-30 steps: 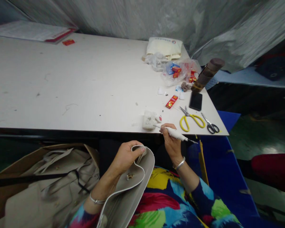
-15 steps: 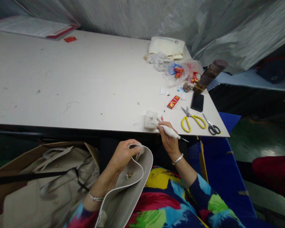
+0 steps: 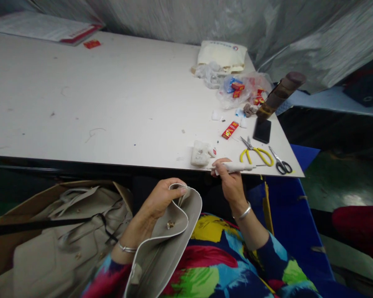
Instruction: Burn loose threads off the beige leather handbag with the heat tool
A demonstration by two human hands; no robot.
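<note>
Handbag (image 3: 166,252) gapes on the person's side of the table (image 3: 143,116), its rim clamped between thumb and fingers of the left hand (image 3: 161,196); the right hand (image 3: 231,184), closed around a thin-tipped white-handled tool (image 3: 236,167) by the table's near edge, should best steer both tips clear of the panels

The head camera looks down, close over the shirt (image 3: 217,256) at six o'clock, facing the table (image 3: 136,99) toward twelve.
</note>
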